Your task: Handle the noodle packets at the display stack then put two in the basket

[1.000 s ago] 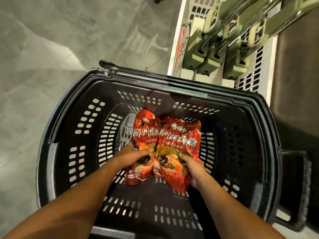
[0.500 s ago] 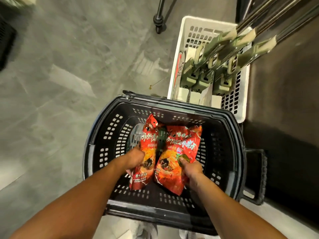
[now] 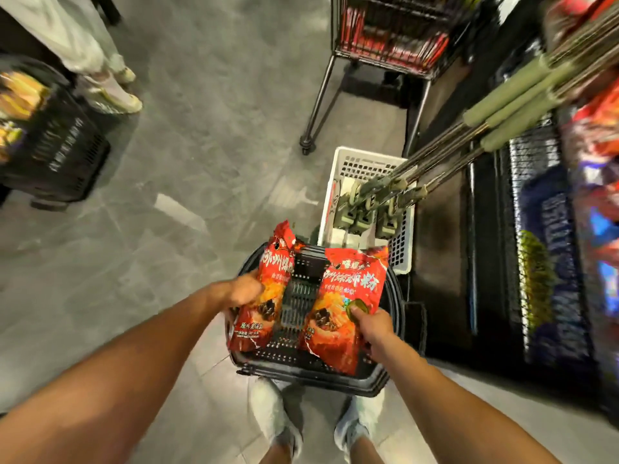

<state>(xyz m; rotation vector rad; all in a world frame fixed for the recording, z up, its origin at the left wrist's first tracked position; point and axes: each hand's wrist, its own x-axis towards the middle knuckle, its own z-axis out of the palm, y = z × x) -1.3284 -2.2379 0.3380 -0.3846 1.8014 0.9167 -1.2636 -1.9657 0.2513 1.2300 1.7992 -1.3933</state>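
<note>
My left hand (image 3: 243,291) grips a red noodle packet (image 3: 268,296) by its left edge, held upright above a black shopping basket (image 3: 301,373) on the floor. My right hand (image 3: 371,324) pinches a second red packet (image 3: 345,309) at its lower right, thumb on the front. The two packets are apart, with the basket's perforated bottom showing between them. My white shoes (image 3: 274,416) stand just behind the basket.
A white crate (image 3: 360,162) holding green-handled mops (image 3: 368,209) stands beyond the basket. A wire rack on wheels (image 3: 385,38) is farther back. Shelves of packets (image 3: 569,246) line the right. Another person's feet (image 3: 114,92) and a black basket (image 3: 53,145) are at the upper left.
Both hands have lifted the two packets up out of the basket and spread them apart. The view has risen, so the basket looks smaller and more of the aisle shows.
</note>
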